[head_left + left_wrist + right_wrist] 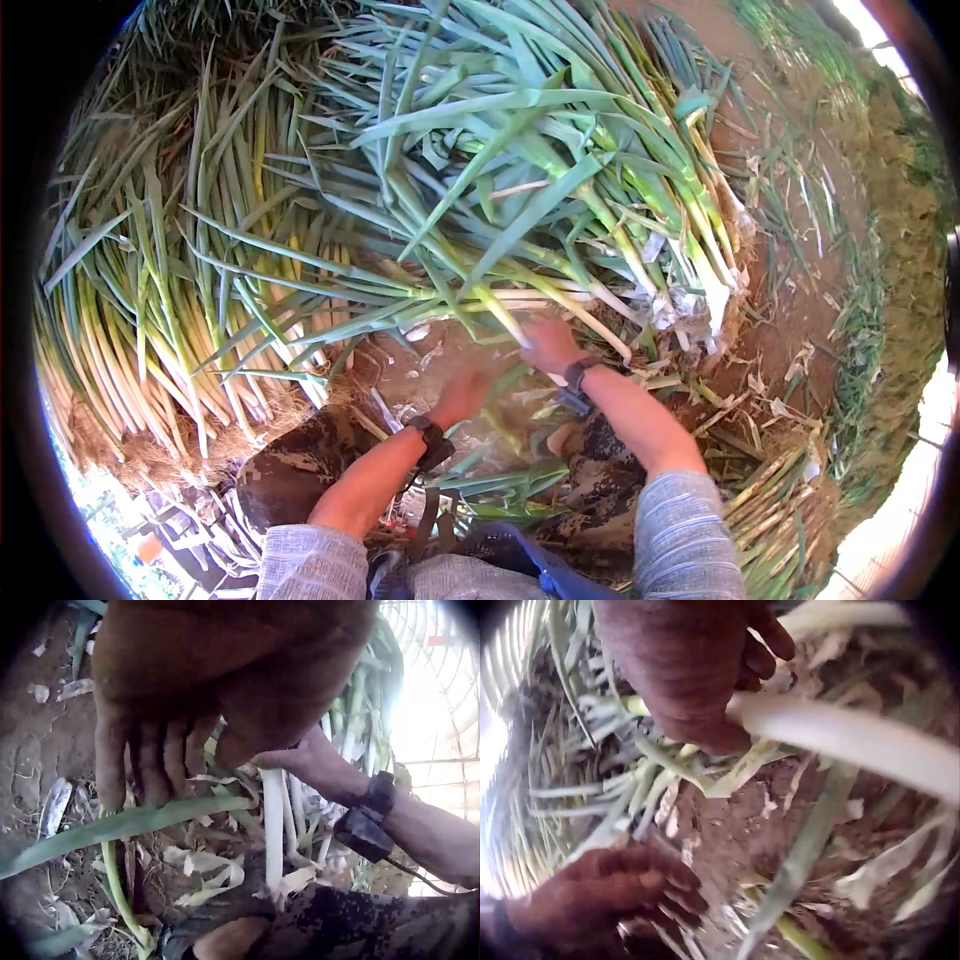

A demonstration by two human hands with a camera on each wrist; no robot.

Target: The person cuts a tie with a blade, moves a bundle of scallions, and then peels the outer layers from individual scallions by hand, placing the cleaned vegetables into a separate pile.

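My right hand (550, 345) grips a long green onion (847, 739) around its white shank; the leaves run up to the left over the pile. In the right wrist view the bare white part sticks out past the thumb and curled fingers (769, 656). Lower and to the left, my left hand (465, 390) hangs over the ground, its fingers extended and slightly bent, holding nothing. A loose green leaf (135, 825) crosses just below those fingertips in the left wrist view. Peeled scraps (214, 870) lie beneath both hands.
A big heap of green onions (520, 150) lies ahead, roots toward the right. Upright rows of green onions (130, 350) stand at the left. Trimmed stalks (775, 510) are piled at the lower right. The person's camouflage-clad knees (305, 465) flank the littered soil.
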